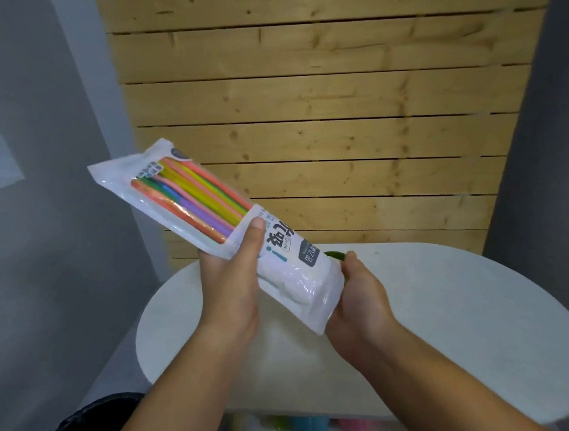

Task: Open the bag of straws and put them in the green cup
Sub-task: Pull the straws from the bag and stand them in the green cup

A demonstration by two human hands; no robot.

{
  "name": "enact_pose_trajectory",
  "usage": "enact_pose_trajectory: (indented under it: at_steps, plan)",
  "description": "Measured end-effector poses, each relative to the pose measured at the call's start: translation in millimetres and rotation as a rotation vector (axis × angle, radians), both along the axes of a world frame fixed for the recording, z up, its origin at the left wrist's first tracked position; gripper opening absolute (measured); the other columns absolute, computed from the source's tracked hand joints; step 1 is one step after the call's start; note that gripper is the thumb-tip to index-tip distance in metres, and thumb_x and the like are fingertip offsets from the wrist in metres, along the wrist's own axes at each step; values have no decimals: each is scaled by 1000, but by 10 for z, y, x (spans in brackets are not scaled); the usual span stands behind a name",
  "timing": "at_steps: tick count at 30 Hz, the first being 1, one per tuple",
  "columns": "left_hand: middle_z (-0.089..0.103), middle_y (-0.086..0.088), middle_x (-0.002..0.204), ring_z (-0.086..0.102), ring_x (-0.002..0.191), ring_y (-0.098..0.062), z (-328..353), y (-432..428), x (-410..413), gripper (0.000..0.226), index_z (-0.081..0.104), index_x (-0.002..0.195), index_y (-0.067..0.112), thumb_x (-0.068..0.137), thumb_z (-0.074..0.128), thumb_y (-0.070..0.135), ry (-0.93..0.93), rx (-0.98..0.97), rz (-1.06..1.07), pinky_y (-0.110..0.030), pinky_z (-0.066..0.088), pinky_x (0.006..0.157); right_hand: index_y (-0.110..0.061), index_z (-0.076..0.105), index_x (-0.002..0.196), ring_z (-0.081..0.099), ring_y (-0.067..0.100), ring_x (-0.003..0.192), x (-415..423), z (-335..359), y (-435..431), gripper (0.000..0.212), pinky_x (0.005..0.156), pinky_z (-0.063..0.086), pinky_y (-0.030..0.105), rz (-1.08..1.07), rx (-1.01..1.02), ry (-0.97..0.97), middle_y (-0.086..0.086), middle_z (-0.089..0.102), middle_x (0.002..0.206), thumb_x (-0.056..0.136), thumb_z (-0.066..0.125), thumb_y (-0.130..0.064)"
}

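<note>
A white plastic bag of straws [290, 259] is held tilted in the air above the table, its far end up and to the left. Coloured straws [192, 199] show through its clear window. My left hand [230, 282] grips the bag around its middle, thumb on top. My right hand [355, 295] holds the bag's near lower end from the right side. A small sliver of the green cup [335, 255] peeks out behind the bag, just above my right fingers; the rest of it is hidden.
A white oval table [457, 320] lies below my hands. A wooden slat wall [335, 107] stands behind it. Blurred blue and pink objects [312, 426] sit under the table's near edge. Grey walls flank both sides.
</note>
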State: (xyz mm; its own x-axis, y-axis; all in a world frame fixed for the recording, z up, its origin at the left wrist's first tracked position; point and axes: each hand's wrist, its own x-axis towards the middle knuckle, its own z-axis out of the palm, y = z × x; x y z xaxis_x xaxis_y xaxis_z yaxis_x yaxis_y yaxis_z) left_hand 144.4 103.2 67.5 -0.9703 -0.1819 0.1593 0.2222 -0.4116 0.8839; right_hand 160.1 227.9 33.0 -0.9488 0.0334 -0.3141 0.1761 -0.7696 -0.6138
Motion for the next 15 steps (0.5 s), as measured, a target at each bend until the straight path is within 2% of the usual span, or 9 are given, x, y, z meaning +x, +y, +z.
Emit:
enact_pose_trajectory:
  at_steps: [4,7,9,11,13,15]
  plan:
    - [73,-4,119,73,106,-20,60,66,49,61,54,137,21,82,80,30,86,-91,-74,-40,61,86,0,63,126,58,39,124,43,18,32,61,112,36,49,89,-209,43,25,64,131,99,40,-49]
    - [70,-13,126,68,116,-31,86,56,36,57,56,138,15,82,66,20,69,77,-282,-49,57,96,-9,53,141,50,39,134,-50,-76,35,60,120,26,49,98,-237,9,19,58,141,97,43,-48]
    - [66,-17,132,63,123,-36,33,3,-17,58,55,140,12,83,63,16,41,161,-393,-53,52,103,-12,53,141,52,37,132,-115,-109,53,53,119,29,49,53,-236,-36,15,59,141,100,40,-43]
    - [67,-16,131,63,123,-34,-54,-27,-74,56,58,137,11,82,68,15,15,177,-437,-50,51,105,-11,54,138,51,36,131,-129,-62,79,48,119,29,47,35,-224,-67,14,59,140,102,38,-38]
    - [73,-12,117,68,114,-29,-141,-14,-115,44,64,124,12,80,68,14,-7,99,-426,-42,56,99,-6,56,132,54,35,127,-158,-39,102,43,117,31,45,10,-181,-73,15,62,134,102,40,-32]
    - [75,-11,115,70,112,-28,-213,7,-139,39,67,119,12,79,69,12,-15,5,-396,-37,58,93,-2,58,132,59,38,122,-196,-43,123,42,113,38,47,-12,-98,-62,18,66,128,99,45,-25]
